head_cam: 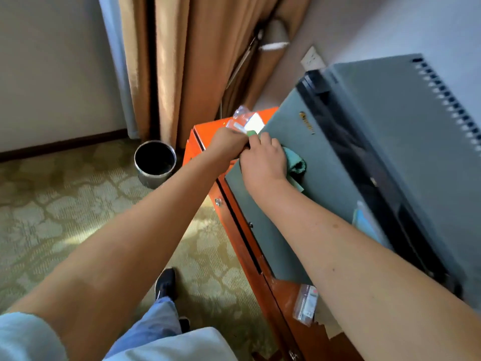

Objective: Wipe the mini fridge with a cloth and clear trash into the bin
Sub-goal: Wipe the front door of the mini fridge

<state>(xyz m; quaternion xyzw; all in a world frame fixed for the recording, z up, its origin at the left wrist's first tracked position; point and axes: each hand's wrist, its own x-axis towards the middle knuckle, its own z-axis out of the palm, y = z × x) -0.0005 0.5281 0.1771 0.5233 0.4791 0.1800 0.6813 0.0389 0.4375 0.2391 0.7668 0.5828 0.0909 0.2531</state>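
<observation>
- The mini fridge was motion-blurred, its logo unreadable.
- The right hand hid most of the cloth.
- The frame's edge cut the fridge.

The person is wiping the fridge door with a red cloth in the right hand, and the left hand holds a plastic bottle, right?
Nearly. The head view shows the cloth is green, not red. The right hand does press it on the fridge door, and the left hand holds the plastic bottle.

Grey mini fridge, teal cloth, clear plastic bottle, round bin.

Cloth bunched against fridge door. Bottle lying at left edge of fridge, on orange cabinet top. Bin upright on carpet, open, dark inside, well left of fridge.
</observation>
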